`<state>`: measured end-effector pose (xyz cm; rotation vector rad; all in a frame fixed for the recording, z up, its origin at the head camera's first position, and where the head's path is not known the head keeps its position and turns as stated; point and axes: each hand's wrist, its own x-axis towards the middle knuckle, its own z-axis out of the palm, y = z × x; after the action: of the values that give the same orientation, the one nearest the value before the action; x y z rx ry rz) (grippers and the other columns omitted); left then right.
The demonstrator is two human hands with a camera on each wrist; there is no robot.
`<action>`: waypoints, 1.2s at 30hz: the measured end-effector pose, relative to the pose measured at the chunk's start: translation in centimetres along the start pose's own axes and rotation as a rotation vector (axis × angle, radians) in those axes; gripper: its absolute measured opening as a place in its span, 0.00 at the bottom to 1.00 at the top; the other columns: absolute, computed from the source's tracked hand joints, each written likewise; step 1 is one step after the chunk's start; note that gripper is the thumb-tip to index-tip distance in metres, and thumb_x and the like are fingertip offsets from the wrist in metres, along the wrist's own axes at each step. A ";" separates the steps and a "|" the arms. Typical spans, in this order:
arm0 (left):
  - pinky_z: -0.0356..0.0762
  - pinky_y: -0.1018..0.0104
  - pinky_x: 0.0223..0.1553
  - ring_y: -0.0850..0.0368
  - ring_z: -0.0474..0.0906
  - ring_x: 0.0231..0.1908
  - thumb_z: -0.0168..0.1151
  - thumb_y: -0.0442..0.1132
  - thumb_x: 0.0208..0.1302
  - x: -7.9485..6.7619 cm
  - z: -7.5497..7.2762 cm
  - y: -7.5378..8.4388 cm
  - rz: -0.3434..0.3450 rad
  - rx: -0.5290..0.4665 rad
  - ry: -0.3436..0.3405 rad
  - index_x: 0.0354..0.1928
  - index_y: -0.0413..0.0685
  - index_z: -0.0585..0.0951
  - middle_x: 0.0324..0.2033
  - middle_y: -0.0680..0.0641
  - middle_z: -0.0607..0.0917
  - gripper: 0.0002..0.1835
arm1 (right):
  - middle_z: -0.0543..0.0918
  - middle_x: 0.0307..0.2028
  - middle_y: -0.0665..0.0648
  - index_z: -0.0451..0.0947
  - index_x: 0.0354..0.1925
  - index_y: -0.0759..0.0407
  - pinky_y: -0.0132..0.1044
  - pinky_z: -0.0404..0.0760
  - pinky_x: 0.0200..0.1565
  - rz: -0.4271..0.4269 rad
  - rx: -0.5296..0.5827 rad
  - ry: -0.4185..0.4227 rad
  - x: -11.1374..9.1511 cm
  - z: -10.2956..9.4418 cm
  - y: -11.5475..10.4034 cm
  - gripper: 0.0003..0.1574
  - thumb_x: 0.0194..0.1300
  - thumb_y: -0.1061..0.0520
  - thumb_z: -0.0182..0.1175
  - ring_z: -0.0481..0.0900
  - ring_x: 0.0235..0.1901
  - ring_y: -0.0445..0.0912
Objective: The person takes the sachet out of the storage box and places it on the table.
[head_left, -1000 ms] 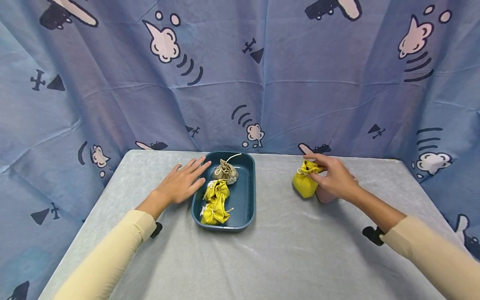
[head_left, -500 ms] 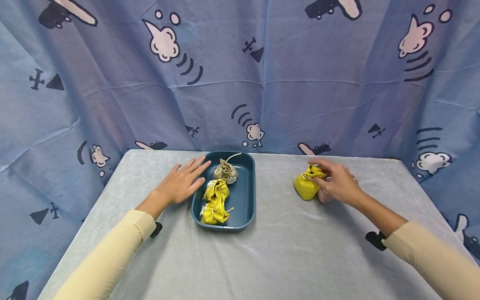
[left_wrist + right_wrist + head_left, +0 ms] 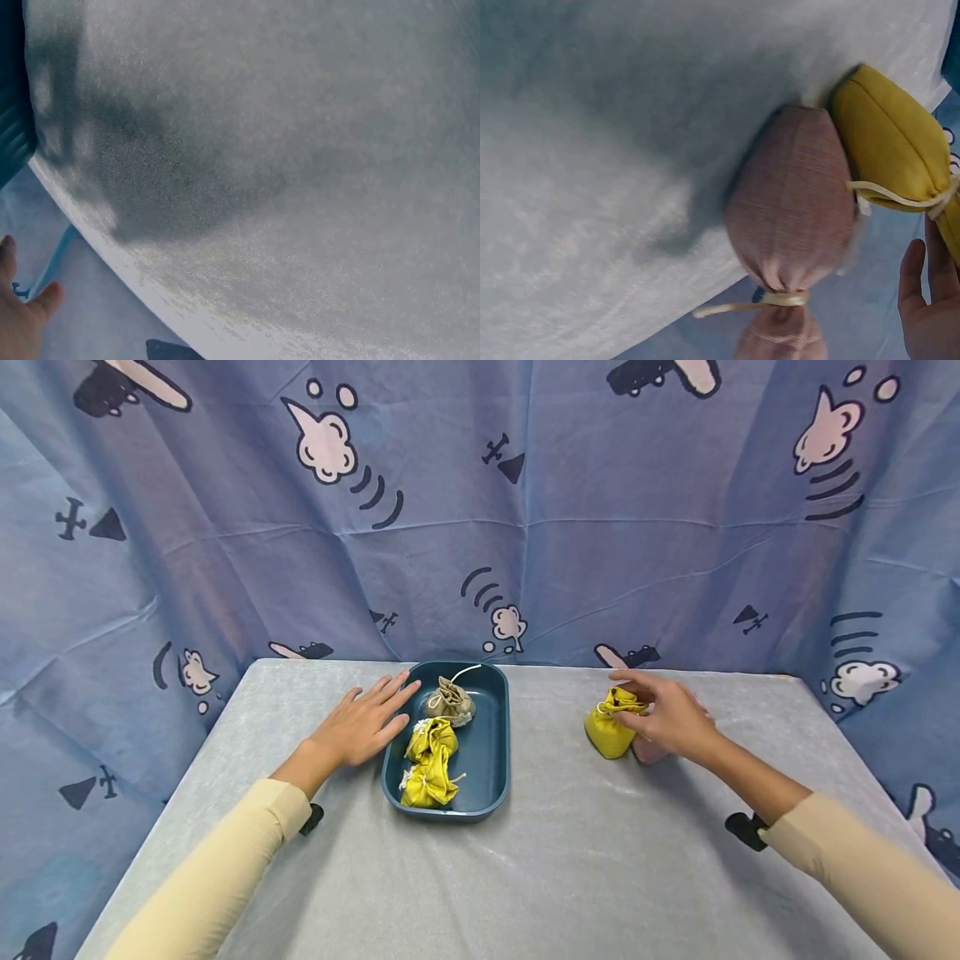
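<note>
My right hand [image 3: 671, 714] is at the gathered neck of a yellow drawstring pouch [image 3: 609, 735], its thumb in front and a finger reaching past the top. In the right wrist view the neck of that yellow pouch [image 3: 892, 135] meets the fingers. A dusty-pink drawstring pouch [image 3: 791, 202] stands right beside it, mostly behind the hand in the head view. My left hand [image 3: 363, 722] lies with straight, spread fingers at the left rim of a dark blue tray [image 3: 495, 743]. Inside are a beige pouch [image 3: 452, 703] and two yellow pouches [image 3: 432, 739].
A grey cloth covers the table [image 3: 562, 860]. Behind it hangs a blue patterned curtain [image 3: 420, 568], close to the table's far edge. The tray's right side holds no pouch.
The yellow pouch's top leaned right with my right hand half a second ago, then came back left and more upright. My left hand and the tray have stayed in place.
</note>
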<state>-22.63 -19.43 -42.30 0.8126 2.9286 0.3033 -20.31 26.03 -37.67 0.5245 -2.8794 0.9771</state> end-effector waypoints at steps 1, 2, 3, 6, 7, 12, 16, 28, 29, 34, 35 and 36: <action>0.47 0.31 0.69 0.42 0.48 0.76 0.40 0.54 0.80 0.0 0.0 0.0 0.000 0.001 -0.001 0.80 0.61 0.51 0.79 0.51 0.45 0.31 | 0.83 0.52 0.68 0.73 0.64 0.61 0.62 0.77 0.52 -0.003 0.005 -0.001 0.1 0.0 -0.2 0.35 0.59 0.66 0.71 0.81 0.51 0.64; 0.47 0.31 0.69 0.42 0.48 0.76 0.40 0.54 0.80 0.0 0.0 0.0 -0.001 0.002 -0.002 0.80 0.61 0.51 0.79 0.51 0.46 0.31 | 0.83 0.52 0.67 0.73 0.64 0.62 0.61 0.77 0.52 -0.012 0.013 0.001 0.3 -0.1 -0.4 0.35 0.59 0.66 0.71 0.81 0.52 0.64; 0.47 0.31 0.69 0.42 0.48 0.76 0.40 0.54 0.80 0.0 0.0 0.0 0.000 0.001 -0.002 0.80 0.60 0.51 0.79 0.51 0.46 0.32 | 0.84 0.52 0.66 0.74 0.63 0.61 0.61 0.77 0.52 -0.022 0.016 0.003 0.4 -0.1 -0.6 0.35 0.59 0.66 0.71 0.81 0.52 0.64; 0.48 0.31 0.68 0.42 0.48 0.76 0.40 0.54 0.80 0.0 -0.1 0.0 0.000 0.004 0.001 0.80 0.60 0.51 0.79 0.51 0.46 0.31 | 0.84 0.53 0.63 0.75 0.63 0.60 0.61 0.75 0.54 -0.062 0.013 0.018 0.8 -0.2 -1.3 0.34 0.59 0.65 0.71 0.79 0.55 0.62; 0.48 0.31 0.68 0.42 0.49 0.76 0.40 0.54 0.80 0.0 -0.1 0.0 0.001 0.006 0.003 0.80 0.60 0.51 0.79 0.51 0.46 0.31 | 0.84 0.53 0.63 0.75 0.62 0.60 0.61 0.75 0.55 -0.080 0.022 0.019 1.0 -0.2 -1.6 0.33 0.59 0.65 0.71 0.78 0.56 0.62; 0.48 0.31 0.68 0.42 0.49 0.76 0.40 0.54 0.79 0.0 0.0 0.0 0.000 0.006 0.003 0.80 0.60 0.52 0.79 0.51 0.46 0.31 | 0.82 0.56 0.62 0.76 0.62 0.60 0.58 0.74 0.58 -0.152 0.087 -0.020 1.6 0.5 -3.4 0.32 0.59 0.65 0.71 0.78 0.58 0.58; 0.47 0.31 0.69 0.42 0.48 0.76 0.40 0.54 0.80 0.0 0.1 -0.1 -0.005 0.006 -0.002 0.80 0.60 0.51 0.79 0.52 0.45 0.31 | 0.81 0.59 0.60 0.75 0.64 0.59 0.57 0.74 0.59 -0.182 0.126 -0.071 1.9 1.6 -5.2 0.36 0.59 0.63 0.72 0.79 0.58 0.54; 0.48 0.31 0.68 0.43 0.49 0.76 0.40 0.54 0.80 -0.1 0.1 0.0 -0.008 0.011 0.000 0.80 0.62 0.51 0.79 0.52 0.46 0.31 | 0.79 0.62 0.60 0.72 0.67 0.62 0.50 0.76 0.59 -0.265 0.261 -0.208 1.7 5.2 -9.8 0.43 0.55 0.62 0.76 0.81 0.57 0.51; 0.48 0.31 0.68 0.43 0.49 0.76 0.40 0.54 0.80 -0.1 0.1 0.0 -0.008 0.014 0.000 0.80 0.62 0.51 0.79 0.52 0.45 0.31 | 0.78 0.62 0.60 0.71 0.68 0.62 0.49 0.76 0.59 -0.267 0.262 -0.219 1.7 5.5 -10.0 0.44 0.55 0.61 0.76 0.80 0.57 0.51; 0.48 0.31 0.68 0.43 0.49 0.76 0.40 0.55 0.79 0.0 0.0 0.1 -0.005 0.018 0.001 0.80 0.62 0.51 0.79 0.52 0.45 0.31 | 0.79 0.62 0.57 0.69 0.70 0.59 0.49 0.75 0.61 -0.272 0.276 -0.267 1.8 7.1 -11.0 0.47 0.55 0.56 0.76 0.79 0.59 0.49; 0.48 0.31 0.68 0.43 0.49 0.76 0.40 0.55 0.79 0.0 0.0 0.1 -0.006 0.017 0.001 0.80 0.62 0.51 0.79 0.52 0.45 0.31 | 0.79 0.62 0.57 0.69 0.70 0.59 0.49 0.74 0.61 -0.276 0.281 -0.275 1.8 7.4 -11.2 0.47 0.55 0.56 0.76 0.78 0.60 0.49; 0.48 0.31 0.68 0.43 0.49 0.76 0.40 0.55 0.79 0.0 -0.1 0.1 -0.006 0.016 0.002 0.80 0.62 0.51 0.79 0.52 0.46 0.31 | 0.79 0.62 0.58 0.69 0.70 0.59 0.48 0.74 0.62 -0.282 0.289 -0.284 1.8 7.7 -11.4 0.47 0.55 0.56 0.76 0.78 0.60 0.49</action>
<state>-22.57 -19.37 -42.22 0.8056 2.9382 0.2802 -17.78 12.43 -36.86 1.1403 -2.7885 1.3713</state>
